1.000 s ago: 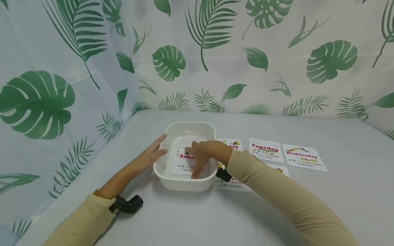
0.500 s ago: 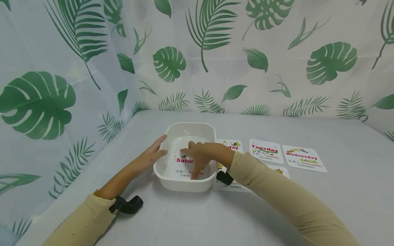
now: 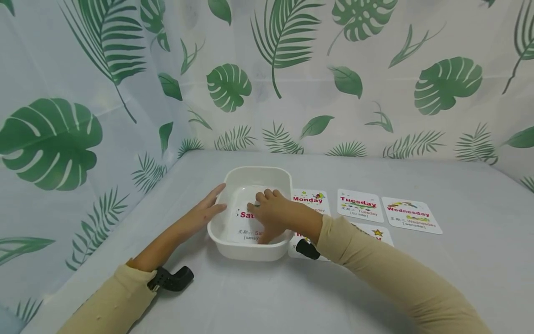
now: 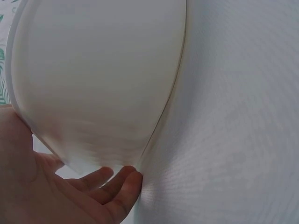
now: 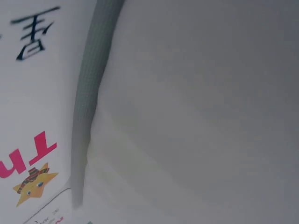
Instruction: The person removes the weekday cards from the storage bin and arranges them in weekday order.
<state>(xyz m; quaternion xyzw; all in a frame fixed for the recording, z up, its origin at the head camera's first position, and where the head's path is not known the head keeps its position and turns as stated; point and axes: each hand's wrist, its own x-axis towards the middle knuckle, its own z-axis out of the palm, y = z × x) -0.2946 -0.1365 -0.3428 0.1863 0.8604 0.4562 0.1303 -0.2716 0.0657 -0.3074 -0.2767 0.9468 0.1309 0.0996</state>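
Note:
A white plastic basin (image 3: 253, 253) stands left of centre on the table. My left hand (image 3: 195, 220) holds its left rim, thumb over the edge. In the left wrist view the bent fingers (image 4: 124, 193) lie against the outer wall. My right hand (image 3: 271, 213) reaches inside, fingers and thumb spread over a white word card (image 3: 246, 229) reading "Sat…". That card lies in the bottom, its right part hidden under the hand. The right wrist view shows a Thursday card (image 5: 42, 98) next to the basin's outer wall (image 5: 196, 116), the right hand outside that view.
Right of the basin lie a Monday card (image 3: 306, 197), a Tuesday card (image 3: 359, 206) and a Wednesday card (image 3: 410, 215). Another card with a star (image 3: 381, 232) is partly hidden by the right sleeve (image 3: 375, 260). A leaf-print curtain (image 3: 292, 106) hangs behind the table.
The Saturday card slid slightly left in the basin. My right hand has since shifted a little right, covering more of its word and uncovering the Monday card. The left hand has stayed put.

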